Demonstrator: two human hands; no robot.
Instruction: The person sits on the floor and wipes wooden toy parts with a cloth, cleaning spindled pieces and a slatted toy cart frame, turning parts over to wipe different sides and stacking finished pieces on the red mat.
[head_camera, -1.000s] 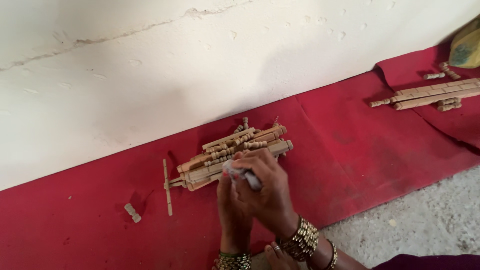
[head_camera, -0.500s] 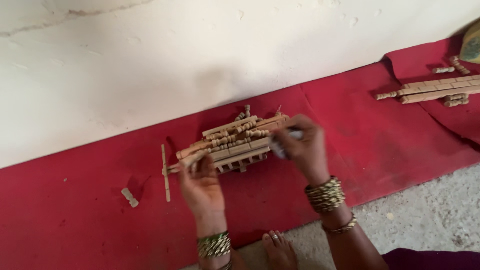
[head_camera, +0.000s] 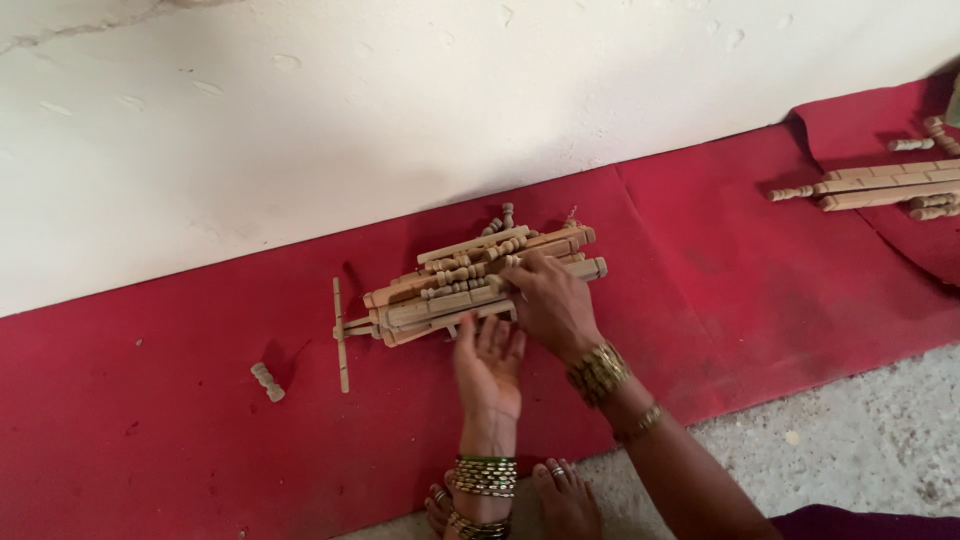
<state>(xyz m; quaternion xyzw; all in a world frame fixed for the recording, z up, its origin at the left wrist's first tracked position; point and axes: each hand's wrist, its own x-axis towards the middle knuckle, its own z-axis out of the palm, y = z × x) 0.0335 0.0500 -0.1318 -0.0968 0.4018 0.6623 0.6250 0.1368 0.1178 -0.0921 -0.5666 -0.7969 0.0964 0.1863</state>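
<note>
A heap of pale wooden sticks and turned spindles (head_camera: 470, 280) lies on the red cloth (head_camera: 760, 280) beside the white wall. My right hand (head_camera: 550, 305) rests on the heap's right part, fingers curled over the pieces. My left hand (head_camera: 488, 365) lies palm up just below the heap, fingers spread, fingertips touching its lower edge. Both wrists wear several bangles. I cannot tell whether the right hand grips a single piece.
A thin wooden stick (head_camera: 341, 335) lies upright left of the heap, and a small turned peg (head_camera: 267, 381) lies further left. A second bundle of wooden parts (head_camera: 880, 185) sits at the far right. My bare feet (head_camera: 560, 495) rest on grey concrete floor (head_camera: 850, 450).
My left hand has slid from the heap's left end to below its middle and turned palm up. My right hand has moved left from the heap's right end onto its top.
</note>
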